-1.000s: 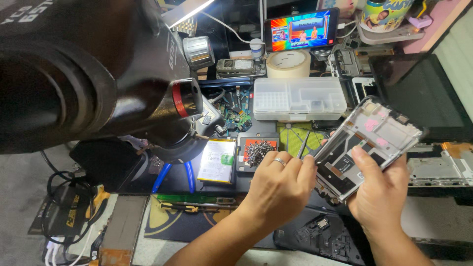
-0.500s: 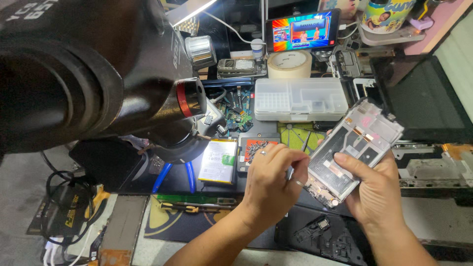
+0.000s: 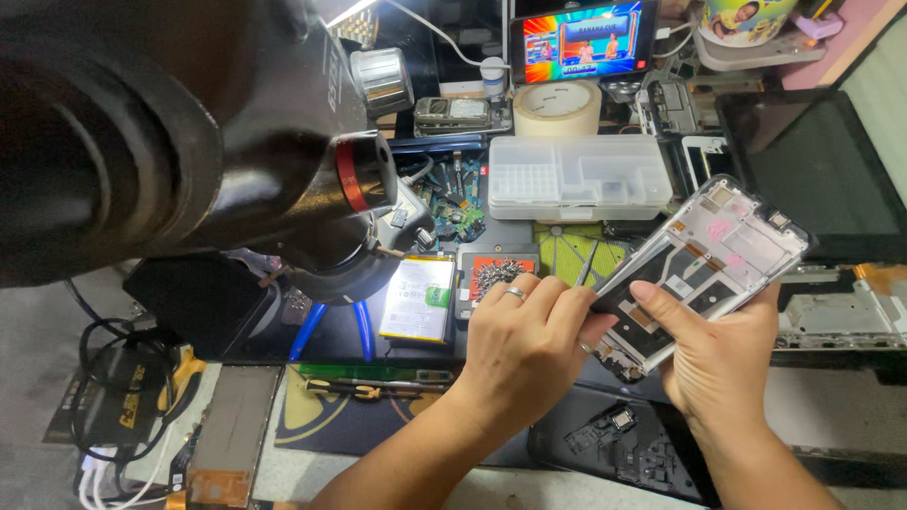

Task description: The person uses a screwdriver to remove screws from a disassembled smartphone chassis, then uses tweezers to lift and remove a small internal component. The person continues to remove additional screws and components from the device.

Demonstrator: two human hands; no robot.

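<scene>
Phone frame [image 3: 718,247] sits tilted in my right hand [image 3: 723,354], fingers wrapped under it and thumb across its face, held above the bench. My left hand [image 3: 524,345] pinches thin tweezers [image 3: 586,269] closed against the frame's lower edge. A slip here could, I think, gouge a flex or flick a part away. Beyond lie a battery [image 3: 418,298], a clear parts box [image 3: 578,176], a tape roll [image 3: 560,105] and a lit screen [image 3: 584,40] on the crowded dark mat [image 3: 331,416].
</scene>
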